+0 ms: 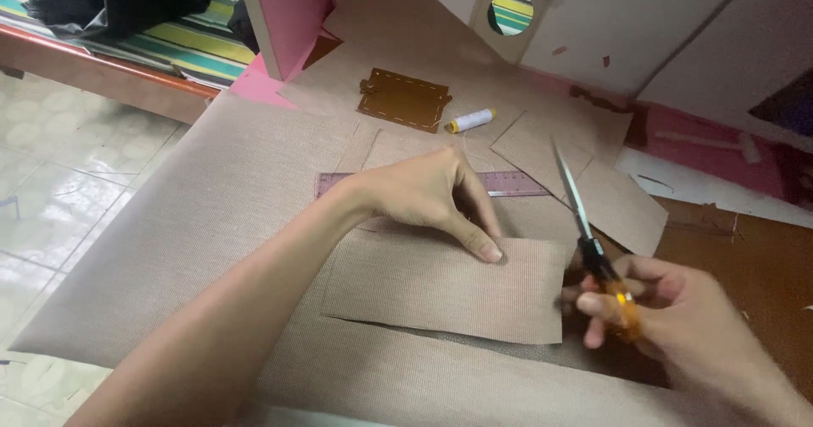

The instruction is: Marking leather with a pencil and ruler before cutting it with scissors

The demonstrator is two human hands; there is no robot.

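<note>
The right hand (656, 308) was clenched around the orange handles of a pair of scissors (593, 241), blades pointing up and away. The left hand (428, 194) lay spread, fingers pressing flat on a cut rectangle of tan cloth (440, 287) atop a larger sheet (212, 215). A purple ruler (508, 181) lay just beyond the left hand, and a spool of thread (471, 121) farther off.

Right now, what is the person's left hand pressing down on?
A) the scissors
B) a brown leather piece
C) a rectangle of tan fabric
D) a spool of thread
C: the left hand lies flat with its fingertips on the cut rectangle of tan fabric, while the right hand holds the orange-handled scissors; the spool of thread lies farther away, untouched.
</note>
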